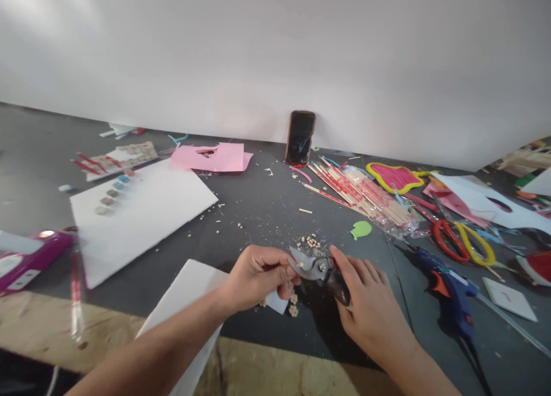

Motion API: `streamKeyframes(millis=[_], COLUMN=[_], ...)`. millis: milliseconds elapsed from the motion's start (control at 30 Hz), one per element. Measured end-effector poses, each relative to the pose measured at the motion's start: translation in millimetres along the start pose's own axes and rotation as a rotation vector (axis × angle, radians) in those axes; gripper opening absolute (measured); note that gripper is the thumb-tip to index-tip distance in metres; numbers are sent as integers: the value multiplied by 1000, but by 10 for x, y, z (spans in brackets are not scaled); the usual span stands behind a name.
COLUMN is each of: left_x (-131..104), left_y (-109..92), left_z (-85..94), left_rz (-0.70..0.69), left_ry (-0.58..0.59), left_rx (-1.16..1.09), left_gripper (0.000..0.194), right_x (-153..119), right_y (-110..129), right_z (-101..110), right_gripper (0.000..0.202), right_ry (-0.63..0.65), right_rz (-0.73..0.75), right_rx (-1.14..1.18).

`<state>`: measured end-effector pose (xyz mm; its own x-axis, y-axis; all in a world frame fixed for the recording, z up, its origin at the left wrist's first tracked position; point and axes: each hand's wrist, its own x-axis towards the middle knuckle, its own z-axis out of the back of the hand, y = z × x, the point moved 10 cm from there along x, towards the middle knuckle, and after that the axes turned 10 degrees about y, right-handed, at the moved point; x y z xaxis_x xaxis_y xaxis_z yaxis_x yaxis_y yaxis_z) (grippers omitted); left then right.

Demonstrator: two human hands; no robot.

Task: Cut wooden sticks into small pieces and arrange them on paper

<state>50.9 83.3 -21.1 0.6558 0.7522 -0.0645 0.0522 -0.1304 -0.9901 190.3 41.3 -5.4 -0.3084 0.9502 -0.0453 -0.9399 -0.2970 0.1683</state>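
My right hand (365,298) is wrapped around the dark handles of a pair of pruning shears (321,268), whose blades point left and stand apart. At the blades, my left hand (260,275) is closed in a pinch; a tiny pale bit shows there, but what the fingers hold is too small to name. Just beyond the blades lies a scatter of short cut wood pieces (310,242). Below the left fingers are a small cluster of wooden bits (293,310) and a small white piece of paper (276,302).
A phone (300,136) leans on the wall. Red-and-plain wooden sticks (365,195), scissors (462,241) and a blue glue gun (450,295) lie right. White boards (146,212), pink paper (219,158) and a purple device (34,262) are left. A green cutout (360,229) lies near the sticks.
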Motion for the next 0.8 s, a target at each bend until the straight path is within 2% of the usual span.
streamKeyframes(millis=[233, 433, 633, 800], left_x=[6, -4, -8, 23], left_y=[60, 36, 108, 34], left_z=[-8, -34, -53, -21], left_rz=[54, 30, 88, 75], left_ry=[10, 29, 51, 12], left_rx=[-14, -58, -90, -88], left_gripper=[28, 30, 30, 25], right_x=[11, -9, -53, -10], right_y=[10, 41, 47, 32], right_z=[2, -17, -4, 49], right_gripper=[68, 65, 63, 60], right_ry=[6, 28, 20, -16], right_rz=[13, 29, 12, -12], right_rx=[-8, 2, -49, -77])
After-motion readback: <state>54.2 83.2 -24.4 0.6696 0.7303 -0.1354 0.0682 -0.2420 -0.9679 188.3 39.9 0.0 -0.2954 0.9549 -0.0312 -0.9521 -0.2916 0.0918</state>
